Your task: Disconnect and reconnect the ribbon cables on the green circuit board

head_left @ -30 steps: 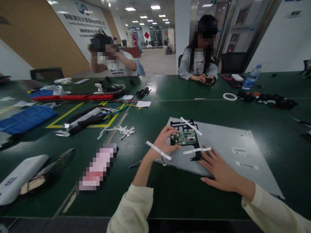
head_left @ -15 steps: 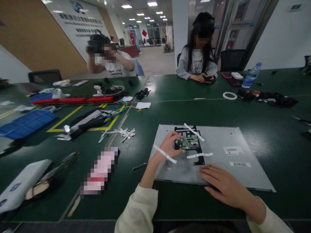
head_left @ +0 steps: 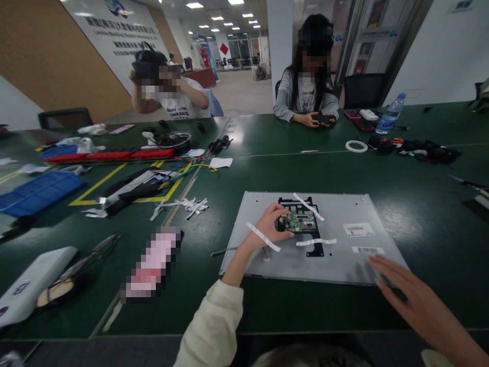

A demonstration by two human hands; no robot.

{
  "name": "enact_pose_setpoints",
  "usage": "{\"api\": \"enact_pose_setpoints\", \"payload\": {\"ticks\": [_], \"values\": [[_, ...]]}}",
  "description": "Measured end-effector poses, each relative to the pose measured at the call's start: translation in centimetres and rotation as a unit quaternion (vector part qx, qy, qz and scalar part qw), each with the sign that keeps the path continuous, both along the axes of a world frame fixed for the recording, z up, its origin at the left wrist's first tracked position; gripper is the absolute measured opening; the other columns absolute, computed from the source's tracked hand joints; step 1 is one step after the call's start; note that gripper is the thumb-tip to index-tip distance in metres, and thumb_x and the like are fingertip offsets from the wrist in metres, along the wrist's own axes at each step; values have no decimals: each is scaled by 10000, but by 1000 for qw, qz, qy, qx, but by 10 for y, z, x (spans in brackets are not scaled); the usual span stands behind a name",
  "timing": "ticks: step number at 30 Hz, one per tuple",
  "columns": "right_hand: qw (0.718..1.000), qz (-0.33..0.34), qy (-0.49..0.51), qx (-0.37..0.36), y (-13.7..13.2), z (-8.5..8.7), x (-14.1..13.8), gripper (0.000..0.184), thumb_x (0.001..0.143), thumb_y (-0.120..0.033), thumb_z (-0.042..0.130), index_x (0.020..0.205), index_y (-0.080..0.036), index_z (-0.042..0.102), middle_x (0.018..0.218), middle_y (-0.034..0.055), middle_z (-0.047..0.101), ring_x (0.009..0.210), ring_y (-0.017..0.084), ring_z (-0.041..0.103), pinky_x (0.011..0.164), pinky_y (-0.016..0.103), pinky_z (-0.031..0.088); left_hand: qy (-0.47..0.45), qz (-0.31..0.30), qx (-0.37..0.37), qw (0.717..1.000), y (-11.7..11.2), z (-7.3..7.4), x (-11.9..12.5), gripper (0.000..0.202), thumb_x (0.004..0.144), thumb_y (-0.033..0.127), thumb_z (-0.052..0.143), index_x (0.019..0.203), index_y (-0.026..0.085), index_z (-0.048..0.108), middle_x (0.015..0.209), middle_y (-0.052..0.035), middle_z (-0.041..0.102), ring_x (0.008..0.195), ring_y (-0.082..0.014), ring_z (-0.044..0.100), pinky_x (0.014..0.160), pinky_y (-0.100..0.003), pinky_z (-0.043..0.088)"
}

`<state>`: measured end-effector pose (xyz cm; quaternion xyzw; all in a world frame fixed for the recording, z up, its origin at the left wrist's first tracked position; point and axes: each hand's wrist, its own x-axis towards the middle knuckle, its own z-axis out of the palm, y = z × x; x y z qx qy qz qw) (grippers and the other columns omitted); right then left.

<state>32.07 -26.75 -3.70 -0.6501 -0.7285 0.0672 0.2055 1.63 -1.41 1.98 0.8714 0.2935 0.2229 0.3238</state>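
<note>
A flat grey metal panel [head_left: 344, 255] lies on the green table in front of me. On its upper middle sits a small green circuit board [head_left: 298, 222] over a black bracket, with white tape strips [head_left: 308, 206] across it. My left hand [head_left: 269, 227] pinches the left edge of the board, and a tape strip [head_left: 263, 236] sticks out from that hand. At the panel's near right corner my right hand [head_left: 408, 295] lies flat, fingers stretched out and touching the panel's edge.
Loose tape strips [head_left: 187, 205], a black cable bundle inside yellow floor tape [head_left: 133, 186], a blue tray [head_left: 36, 188] and a white device [head_left: 30, 283] lie left. A tape roll [head_left: 356, 146], water bottle [head_left: 389, 118] and black gear [head_left: 416, 149] sit far right. Two people sit opposite.
The panel has turned and slid so its long edge faces me. My right hand has slid from the panel's near middle to its right corner. The left hand stays on the board.
</note>
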Motion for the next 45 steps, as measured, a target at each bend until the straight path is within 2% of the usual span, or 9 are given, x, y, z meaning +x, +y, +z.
{"api": "enact_pose_setpoints", "payload": {"ticks": [3, 6, 10, 13, 20, 25, 30, 38, 45], "values": [[999, -47, -24, 10, 38, -4, 32, 549, 882, -454, 413, 1392, -252, 383, 1445, 88, 385, 1327, 289, 367, 1064, 530, 359, 3, 5, 8, 1000, -2, 0, 4, 516, 661, 329, 749, 1128, 211, 564, 1133, -60, 463, 1102, -230, 494, 996, -425, 416], [993, -106, -47, 4, 79, -9, 49, 585, 894, -480, 340, 1368, -141, 398, 1459, 157, 332, 1365, 301, 282, 1087, 509, 300, -3, 3, 16, 1000, -4, -4, 7, 509, 670, 325, 743, 1131, 210, 561, 1134, -59, 457, 1099, -224, 490, 990, -414, 419], [975, -192, -82, -82, 119, -13, 46, 616, 902, -533, 283, 1421, -205, 328, 1468, 151, 306, 1326, 378, 305, 998, 590, 339, -12, -2, 27, 1000, -5, -9, 11, 531, 661, 322, 747, 1141, 203, 553, 1123, -58, 455, 1085, -219, 491, 988, -408, 418], [968, -206, -117, -82, 133, -19, 35, 601, 916, -537, 246, 1416, -218, 345, 1448, 158, 319, 1292, 415, 324, 961, 606, 349, -9, -4, 31, 999, -7, -13, 12, 537, 650, 314, 753, 1138, 201, 557, 1112, -59, 457, 1084, -225, 490, 990, -414, 414], [965, -192, -175, -21, 142, -29, 26, 572, 938, -478, 250, 1421, -188, 347, 1449, 174, 298, 1301, 441, 270, 975, 585, 329, -4, 4, 37, 999, -8, -13, 17, 519, 641, 319, 756, 1114, 207, 573, 1103, -64, 470, 1072, -244, 502, 964, -417, 425], [962, -175, -209, -5, 146, -26, 26, 559, 942, -451, 265, 1415, -169, 356, 1415, 217, 325, 1274, 453, 301, 937, 585, 354, -19, 13, 56, 998, -6, 3, 32, 510, 651, 349, 751, 1101, 185, 576, 1101, -70, 469, 1052, -235, 508, 957, -401, 428], [966, -149, -209, -9, 152, -21, 27, 545, 942, -427, 287, 1397, -139, 377, 1334, 253, 400, 1231, 382, 383, 915, 516, 399, -8, 7, 41, 999, -9, 14, 48, 500, 642, 354, 756, 1087, 193, 595, 1078, -61, 484, 1026, -230, 523, 923, -387, 449], [966, -175, -190, 11, 153, -27, 25, 526, 953, -421, 263, 1393, -161, 390, 1398, 242, 345, 1301, 364, 320, 983, 508, 340, 19, 32, 32, 999, 2, -16, 43, 494, 583, 325, 785, 1022, 169, 620, 1050, -70, 499, 981, -229, 551, 919, -393, 454], [967, -171, -191, 15, 154, -34, 30, 528, 947, -424, 283, 1393, -162, 390, 1397, 233, 346, 1304, 360, 310, 985, 508, 338, 47, 21, 85, 995, 8, -27, 42, 514, 588, 361, 781, 1040, 184, 613, 1073, -74, 529, 1021, -254, 540, 954, -421, 412]]}}
